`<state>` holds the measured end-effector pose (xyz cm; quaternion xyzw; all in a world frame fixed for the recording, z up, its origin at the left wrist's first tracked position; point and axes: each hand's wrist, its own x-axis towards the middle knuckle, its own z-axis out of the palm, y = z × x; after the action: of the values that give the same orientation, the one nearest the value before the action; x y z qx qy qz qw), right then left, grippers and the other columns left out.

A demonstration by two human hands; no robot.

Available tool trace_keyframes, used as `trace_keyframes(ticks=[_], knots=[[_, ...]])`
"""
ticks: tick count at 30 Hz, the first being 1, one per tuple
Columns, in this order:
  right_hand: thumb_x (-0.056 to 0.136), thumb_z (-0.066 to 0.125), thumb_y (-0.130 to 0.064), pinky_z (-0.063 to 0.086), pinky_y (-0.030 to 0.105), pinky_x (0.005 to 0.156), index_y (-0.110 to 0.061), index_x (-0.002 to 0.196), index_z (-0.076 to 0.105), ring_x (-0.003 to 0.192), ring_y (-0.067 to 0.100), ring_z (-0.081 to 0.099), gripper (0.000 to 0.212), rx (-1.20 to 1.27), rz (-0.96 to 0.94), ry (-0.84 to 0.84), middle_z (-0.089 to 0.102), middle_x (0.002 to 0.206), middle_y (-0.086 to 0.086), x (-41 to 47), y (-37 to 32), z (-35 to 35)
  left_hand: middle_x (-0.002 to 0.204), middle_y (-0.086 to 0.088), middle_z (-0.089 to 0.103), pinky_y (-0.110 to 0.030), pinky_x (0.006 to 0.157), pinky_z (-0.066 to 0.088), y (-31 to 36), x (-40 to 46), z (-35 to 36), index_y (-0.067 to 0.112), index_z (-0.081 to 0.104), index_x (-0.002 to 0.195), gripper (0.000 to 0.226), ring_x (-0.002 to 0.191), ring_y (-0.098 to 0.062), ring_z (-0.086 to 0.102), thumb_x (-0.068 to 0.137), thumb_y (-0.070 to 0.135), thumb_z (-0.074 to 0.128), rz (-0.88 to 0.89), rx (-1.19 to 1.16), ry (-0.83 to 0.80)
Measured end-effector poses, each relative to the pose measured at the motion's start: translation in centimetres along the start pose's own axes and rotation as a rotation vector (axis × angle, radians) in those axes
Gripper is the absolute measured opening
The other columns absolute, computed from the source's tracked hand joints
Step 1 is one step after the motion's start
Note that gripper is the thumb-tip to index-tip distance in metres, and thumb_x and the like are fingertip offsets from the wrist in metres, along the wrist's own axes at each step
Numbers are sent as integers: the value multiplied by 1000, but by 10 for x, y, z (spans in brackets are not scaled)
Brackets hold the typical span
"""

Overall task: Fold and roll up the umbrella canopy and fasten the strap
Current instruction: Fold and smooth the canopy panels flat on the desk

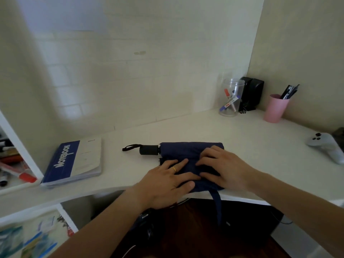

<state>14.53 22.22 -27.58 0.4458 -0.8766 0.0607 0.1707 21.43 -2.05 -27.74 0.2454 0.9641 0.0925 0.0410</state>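
A collapsed navy umbrella [186, 151] lies across the white desk [242, 138], its black handle [149, 150] and wrist loop [130, 147] pointing left. The canopy fabric is spread flat toward the desk's front edge. My left hand [167, 181] presses on the near left part of the fabric, fingers spread, thumb at the front fold. My right hand [223, 166] rests on the right part, fingertips bent into the cloth. The navy strap [217, 203] hangs down over the desk edge between my wrists.
A blue and white notebook [74, 162] lies to the left. At the back right stand a clear jar of markers [230, 98], black speakers [251, 94] and a pink pen cup [275, 108]. A grey game controller [325, 146] lies at the far right. Shelves [16, 164] stand on the left.
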Motion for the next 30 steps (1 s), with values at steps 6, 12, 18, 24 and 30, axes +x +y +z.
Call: trace_keyframes(ticks=[6,12,18,24,30], knots=[[97,52,-53,37,29,113,-28,136,60,137,8,43,47,128,58,-37,52,147,-11,-31,11,11,119,8,71,-41,96,51,-35,15,-10,25,71,122,35,107,-10,64,104,45,48,-77,-240,352],[99,20,-64,-7,25,124,-42,158,10,149,-5,-21,63,134,133,-376,-13,167,-17,-38,13,9,165,12,31,-36,117,33,-43,-7,15,34,27,160,69,147,-15,33,100,68,15,10,300,221],[101,18,-63,-9,28,125,-45,157,-2,148,-4,-26,62,88,128,-492,-20,165,-16,-34,14,2,136,6,64,-39,100,45,-20,14,-23,34,67,120,55,124,-18,60,105,57,20,-25,356,173],[103,28,-57,-1,25,125,-38,159,7,149,-3,-16,63,56,139,-532,-13,161,-18,-27,2,-15,171,-1,15,-48,125,22,9,47,1,36,19,161,57,158,-22,9,107,53,22,106,299,137],[96,62,-34,50,38,96,-22,101,77,101,10,65,20,365,334,22,74,109,-5,33,26,-45,168,14,-19,-54,126,-1,0,35,30,49,-8,158,54,153,-11,-25,106,53,6,36,238,46]])
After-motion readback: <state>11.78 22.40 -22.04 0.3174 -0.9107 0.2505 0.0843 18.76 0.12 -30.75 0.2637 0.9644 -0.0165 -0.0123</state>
